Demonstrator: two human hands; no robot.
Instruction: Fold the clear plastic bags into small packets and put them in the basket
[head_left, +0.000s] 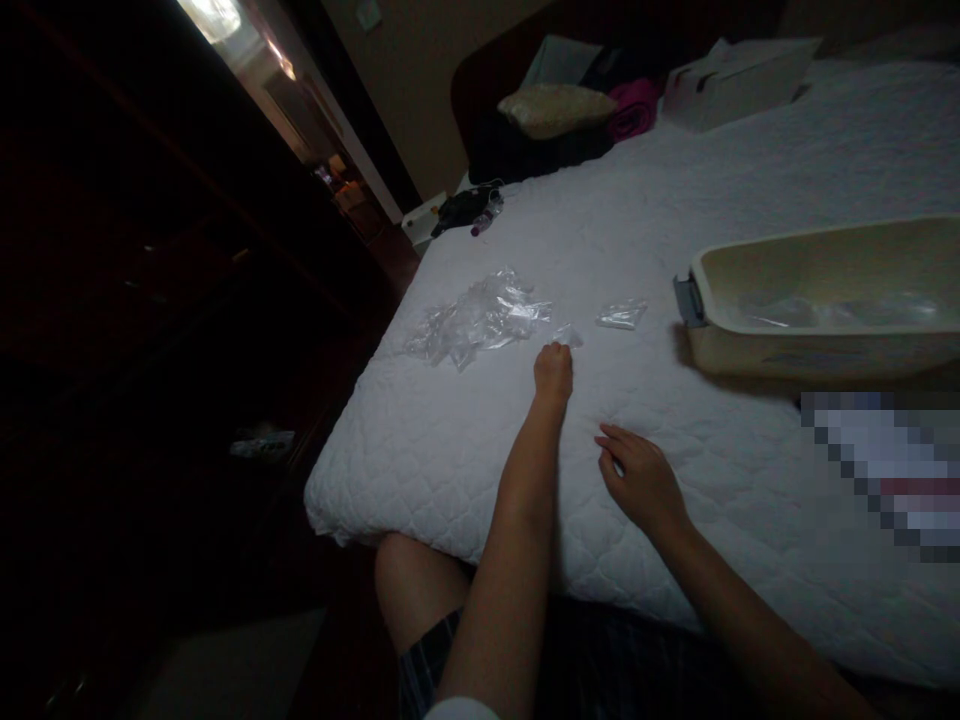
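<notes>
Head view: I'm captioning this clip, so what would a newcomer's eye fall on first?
The white quilted bed fills the middle, bright against the dark room. On it the left hand reaches to a small clear bag beside a pile of clear plastic, the right hand rests nearer, and a beige tub sits at right.

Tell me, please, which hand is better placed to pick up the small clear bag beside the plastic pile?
Left. The left hand is stretched out with its fingertips at the small clear bag, while the right hand rests on the white bed farther back, well short of it.
</notes>
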